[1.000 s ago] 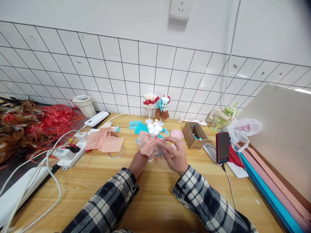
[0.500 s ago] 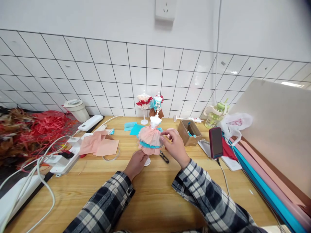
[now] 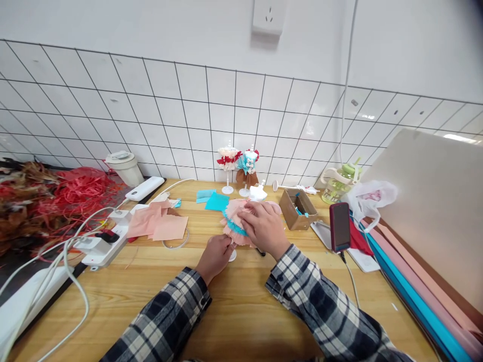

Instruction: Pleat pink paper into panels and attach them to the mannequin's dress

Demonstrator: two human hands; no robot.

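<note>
The scene is shown by one head-worn camera, aimed forward and down from the person's own side. The left hand (image 3: 214, 256) and right hand (image 3: 266, 229) are seen from behind and above, near the middle of the view, with both sleeves (image 3: 162, 311) led in from the bottom edge, on the near side of the grip. The table (image 3: 241, 311) is looked across from its near side, and the tiled wall (image 3: 169, 120) is faced beyond the grip, with the socket (image 3: 268, 19) cut by the top edge. A wide field is taken in, from the power strip (image 3: 103, 257) left of the grip to the pale panel (image 3: 426, 201) right of it.
</note>
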